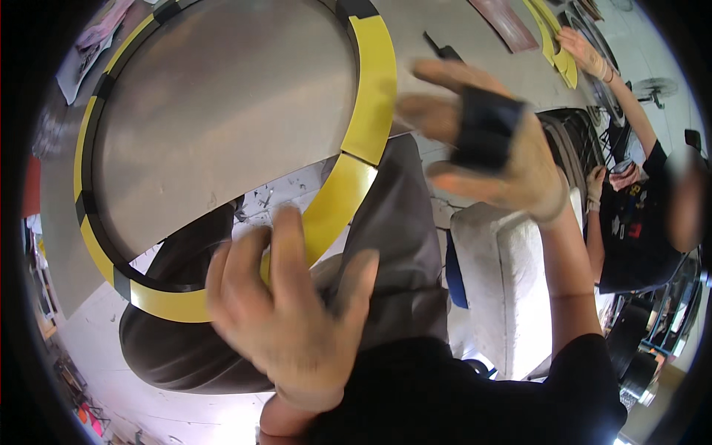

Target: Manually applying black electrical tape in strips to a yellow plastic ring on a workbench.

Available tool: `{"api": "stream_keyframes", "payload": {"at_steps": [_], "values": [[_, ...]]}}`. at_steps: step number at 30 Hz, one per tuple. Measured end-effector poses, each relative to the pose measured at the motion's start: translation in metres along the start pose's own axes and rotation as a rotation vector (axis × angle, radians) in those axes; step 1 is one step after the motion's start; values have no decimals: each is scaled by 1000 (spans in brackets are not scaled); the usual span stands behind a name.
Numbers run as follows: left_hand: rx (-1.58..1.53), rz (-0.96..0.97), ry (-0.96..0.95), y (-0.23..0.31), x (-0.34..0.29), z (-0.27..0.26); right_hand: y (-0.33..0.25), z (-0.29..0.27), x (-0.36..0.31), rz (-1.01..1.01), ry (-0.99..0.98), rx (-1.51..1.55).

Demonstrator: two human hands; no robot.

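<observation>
A large yellow ring (pixel 374 89) with black bands lies partly on the grey table and partly over my lap. A seam crosses its band on the right side. My left hand (pixel 285 319), in a thin beige glove, is over the ring's near part with fingers apart; whether it touches is unclear. My right hand (pixel 512 156), gloved too, hovers right of the ring, fingers spread and blurred. A black rectangular patch (pixel 487 128) lies across the back of that hand; how it is attached cannot be made out.
The grey table (pixel 222 111) ends above my knees. Across it, a co-worker's gloved hand (pixel 582 52) touches yellow curved pieces (pixel 549 44). A thin black object (pixel 445 52) and a reddish strip (pixel 506 24) lie nearby. A white padded block (pixel 504 282) stands to my right.
</observation>
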State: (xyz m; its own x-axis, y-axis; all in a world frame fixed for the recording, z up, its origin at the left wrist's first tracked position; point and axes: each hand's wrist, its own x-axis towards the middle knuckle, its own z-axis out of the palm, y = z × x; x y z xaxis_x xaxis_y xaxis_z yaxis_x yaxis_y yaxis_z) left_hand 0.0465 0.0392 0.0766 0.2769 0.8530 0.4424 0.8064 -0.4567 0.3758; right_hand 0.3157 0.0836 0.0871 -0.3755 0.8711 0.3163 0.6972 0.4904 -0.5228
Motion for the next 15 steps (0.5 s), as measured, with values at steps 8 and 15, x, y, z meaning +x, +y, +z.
{"api": "stream_keyframes", "payload": {"at_steps": [8,15], "values": [[273,91,55,-29,-4,42,32,30,65,-450,-246,-40],[123,268,-25,-91,-6,0,-17,84,47,-314,36,61]]}}
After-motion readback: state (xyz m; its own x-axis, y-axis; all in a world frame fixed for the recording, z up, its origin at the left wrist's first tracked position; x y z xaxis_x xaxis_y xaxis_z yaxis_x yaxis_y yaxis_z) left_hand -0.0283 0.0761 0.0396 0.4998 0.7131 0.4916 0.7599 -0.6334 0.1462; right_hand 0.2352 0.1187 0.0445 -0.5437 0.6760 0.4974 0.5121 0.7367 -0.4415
